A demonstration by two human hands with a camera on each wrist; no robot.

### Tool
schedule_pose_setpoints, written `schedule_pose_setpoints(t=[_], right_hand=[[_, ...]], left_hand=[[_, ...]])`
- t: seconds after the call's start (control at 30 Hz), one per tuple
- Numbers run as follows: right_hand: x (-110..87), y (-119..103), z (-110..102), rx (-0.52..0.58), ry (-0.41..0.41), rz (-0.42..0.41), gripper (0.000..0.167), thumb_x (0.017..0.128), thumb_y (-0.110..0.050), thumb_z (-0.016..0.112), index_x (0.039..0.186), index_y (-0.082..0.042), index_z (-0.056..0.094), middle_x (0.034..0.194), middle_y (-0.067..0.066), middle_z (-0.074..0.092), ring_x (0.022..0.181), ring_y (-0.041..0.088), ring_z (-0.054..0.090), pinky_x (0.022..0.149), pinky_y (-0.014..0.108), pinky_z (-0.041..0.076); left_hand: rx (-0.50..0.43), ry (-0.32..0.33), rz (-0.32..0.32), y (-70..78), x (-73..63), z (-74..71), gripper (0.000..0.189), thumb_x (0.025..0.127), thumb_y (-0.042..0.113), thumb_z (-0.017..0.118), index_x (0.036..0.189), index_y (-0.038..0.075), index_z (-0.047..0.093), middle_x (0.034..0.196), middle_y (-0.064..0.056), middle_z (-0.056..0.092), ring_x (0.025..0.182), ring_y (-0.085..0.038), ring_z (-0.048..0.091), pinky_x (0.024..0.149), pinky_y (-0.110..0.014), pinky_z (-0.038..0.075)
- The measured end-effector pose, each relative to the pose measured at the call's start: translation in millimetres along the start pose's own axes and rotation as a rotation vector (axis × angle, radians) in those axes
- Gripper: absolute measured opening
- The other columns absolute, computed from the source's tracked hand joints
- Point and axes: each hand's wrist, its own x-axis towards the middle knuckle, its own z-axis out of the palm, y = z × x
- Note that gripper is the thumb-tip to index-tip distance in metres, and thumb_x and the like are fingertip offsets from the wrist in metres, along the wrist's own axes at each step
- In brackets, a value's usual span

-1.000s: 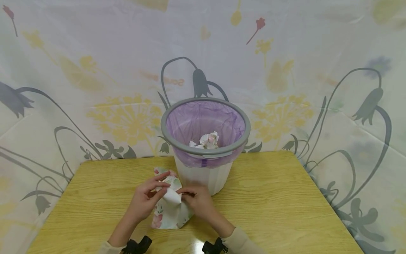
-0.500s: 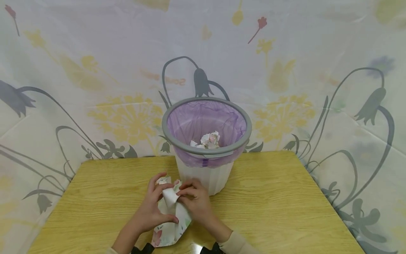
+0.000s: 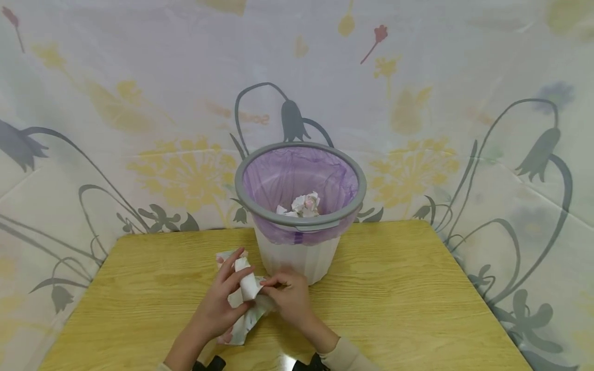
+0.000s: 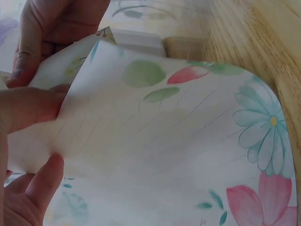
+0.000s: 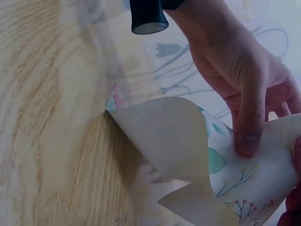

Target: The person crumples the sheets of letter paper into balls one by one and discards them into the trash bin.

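A sheet of floral writing paper (image 3: pixel 234 332) is bent and partly rolled over between my hands, in front of the bin on the table. Its flower-printed, faintly lined face (image 4: pixel 155 122) fills much of the left wrist view. On the left side my left hand (image 3: pixel 218 309) grips the sheet between thumb and fingers; its thumb (image 5: pixel 251 117) lies on the paper in the right wrist view. From the right, my right hand (image 3: pixel 292 301) pinches the paper's edge, close to the bin's base. Parts of both hands' fingertips are hidden by the paper.
A white bin (image 3: pixel 297 257) with a grey rim and purple liner (image 3: pixel 301 170) stands just beyond my hands. Inside it lie crumpled floral papers (image 3: pixel 306 205). Everything rests on a wood-grain table (image 3: pixel 394 299), with a flower-printed cloth (image 3: pixel 417 77) hanging behind.
The flatter sheet has been folded up and bunched between my hands. My left hand's thumb spread low, then came back toward its fingers. My right hand stayed near the same spot, still pinching.
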Motion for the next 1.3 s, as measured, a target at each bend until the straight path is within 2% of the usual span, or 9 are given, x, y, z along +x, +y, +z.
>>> schedule_pose_setpoints(t=[0.2, 0.27, 0.33, 0.43, 0.63, 0.73, 0.87, 1.07, 1.3], right_hand=[[-2.5, 6, 3, 0.134, -0.022, 0.132, 0.005, 0.079, 0.009, 0.077, 0.077, 0.011, 0.072, 0.08, 0.022, 0.071, 0.081, 0.027, 0.073, 0.072, 0.031, 0.059], [-4.7, 15, 5, 0.159, -0.022, 0.162, 0.007, 0.08, 0.007, 0.077, 0.078, 0.011, 0.072, 0.082, 0.022, 0.072, 0.081, 0.025, 0.073, 0.072, 0.031, 0.059], [-7.2, 24, 7, 0.167, -0.012, 0.166, 0.008, 0.08, 0.004, 0.079, 0.078, 0.009, 0.073, 0.081, 0.02, 0.072, 0.077, 0.02, 0.072, 0.069, 0.03, 0.059], [-9.5, 32, 8, 0.174, -0.011, 0.162, 0.009, 0.079, 0.0, 0.08, 0.079, 0.006, 0.074, 0.081, 0.018, 0.071, 0.073, 0.014, 0.07, 0.065, 0.029, 0.059], [-8.6, 35, 5, 0.241, -0.058, 0.119, 0.01, 0.082, 0.002, 0.078, 0.084, 0.011, 0.073, 0.086, 0.021, 0.071, 0.08, 0.019, 0.071, 0.07, 0.034, 0.06], [-6.6, 37, 0, 0.218, -0.081, 0.064, 0.007, 0.081, 0.008, 0.076, 0.085, 0.012, 0.072, 0.09, 0.023, 0.071, 0.085, 0.023, 0.07, 0.071, 0.037, 0.06], [-2.1, 31, -8, 0.14, -0.129, 0.003, 0.008, 0.081, 0.013, 0.074, 0.088, 0.009, 0.074, 0.095, 0.023, 0.071, 0.091, 0.024, 0.068, 0.074, 0.039, 0.06], [7.4, 2, -19, -0.022, -0.22, -0.176, 0.022, 0.076, 0.011, 0.078, 0.098, 0.008, 0.074, 0.103, 0.02, 0.071, 0.1, 0.028, 0.066, 0.093, 0.036, 0.051], [9.9, -3, -18, -0.097, -0.237, -0.381, 0.038, 0.067, 0.009, 0.084, 0.104, 0.008, 0.073, 0.106, 0.019, 0.071, 0.1, 0.028, 0.065, 0.089, 0.034, 0.053]], left_hand=[[-0.017, 0.041, 0.014, 1.2, 0.9, -0.3, 0.077, 0.065, -0.024, 0.079, 0.131, 0.012, 0.064, 0.152, -0.019, 0.039, 0.11, -0.035, 0.06, 0.068, -0.033, 0.059], [0.002, 0.045, 0.011, 1.3, 0.9, -0.2, 0.066, 0.069, -0.022, 0.077, 0.125, 0.011, 0.068, 0.148, -0.017, 0.046, 0.106, -0.03, 0.064, 0.078, -0.029, 0.055], [0.032, 0.056, 0.034, 1.5, 1.1, 0.8, 0.058, 0.071, -0.018, 0.077, 0.12, 0.011, 0.072, 0.144, -0.013, 0.052, 0.101, -0.024, 0.066, 0.089, -0.04, 0.05], [0.074, 0.057, 0.052, 1.1, 0.7, 2.4, 0.051, 0.072, -0.013, 0.08, 0.116, 0.013, 0.074, 0.138, -0.009, 0.059, 0.107, -0.024, 0.066, 0.102, -0.058, 0.036], [0.089, 0.035, 0.04, -1.2, 0.7, -0.3, 0.051, 0.073, -0.016, 0.077, 0.115, 0.014, 0.075, 0.136, -0.009, 0.061, 0.117, -0.026, 0.062, 0.087, -0.04, 0.051], [0.083, 0.02, 0.051, -3.1, 1.5, -3.9, 0.055, 0.072, -0.021, 0.073, 0.115, 0.013, 0.075, 0.135, -0.011, 0.061, 0.112, -0.025, 0.063, 0.072, -0.024, 0.051], [0.081, 0.025, 0.088, -4.8, 2.7, -9.3, 0.064, 0.066, -0.029, 0.065, 0.115, 0.011, 0.074, 0.131, -0.013, 0.063, 0.093, -0.019, 0.062, 0.049, -0.009, 0.033], [0.028, 0.024, 0.051, -3.0, 1.7, -16.4, 0.072, 0.065, -0.034, 0.058, 0.118, 0.013, 0.072, 0.134, -0.01, 0.061, 0.099, -0.019, 0.065, 0.063, -0.011, 0.049], [-0.104, -0.006, -0.108, 0.8, -0.6, -16.5, 0.075, 0.075, -0.031, 0.06, 0.138, 0.009, 0.059, 0.131, -0.016, 0.062, 0.105, -0.021, 0.066, 0.067, -0.022, 0.058]])
